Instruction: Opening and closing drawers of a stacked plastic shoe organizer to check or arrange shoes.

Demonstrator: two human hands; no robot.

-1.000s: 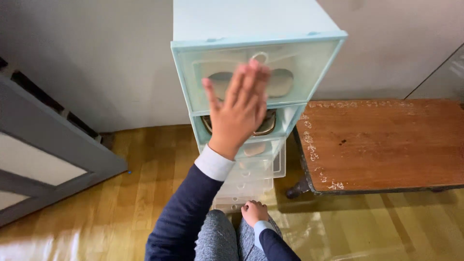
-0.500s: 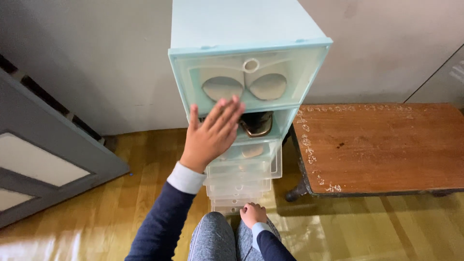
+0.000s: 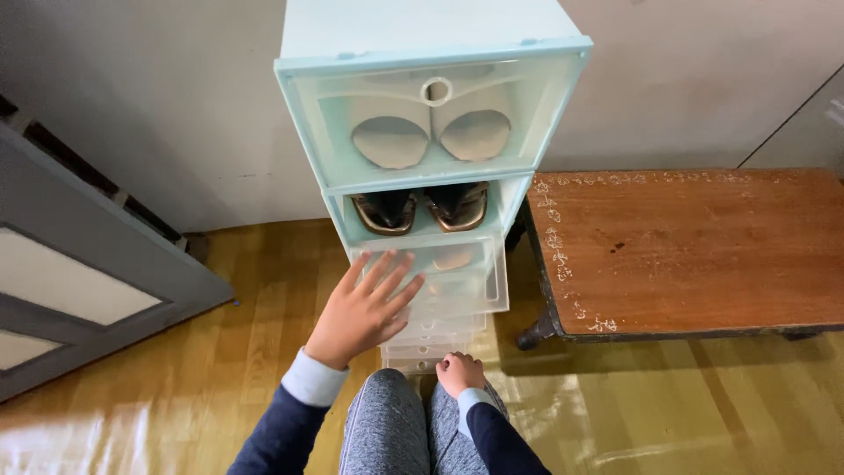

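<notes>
A tall stack of pale green shoe boxes (image 3: 308,123) with clear front doors stands against the wall. The top box (image 3: 431,119) holds a pair of light soles behind its closed door. The box under it is open and shows a pair of dark shoes (image 3: 420,209) with tan insoles. My left hand (image 3: 365,308) hovers with fingers spread in front of a lower clear door (image 3: 475,281), holding nothing. My right hand (image 3: 459,373) rests low against the bottom boxes, fingers curled, above my grey-trousered knees.
A low brown wooden table (image 3: 694,246) with a pale patterned edge stands right of the stack. A grey panelled door (image 3: 79,273) leans at the left. The floor (image 3: 211,369) is glossy yellow wood.
My left hand has dropped from the top box's door down past the second box to the lower clear doors. The right hand has stayed low.
</notes>
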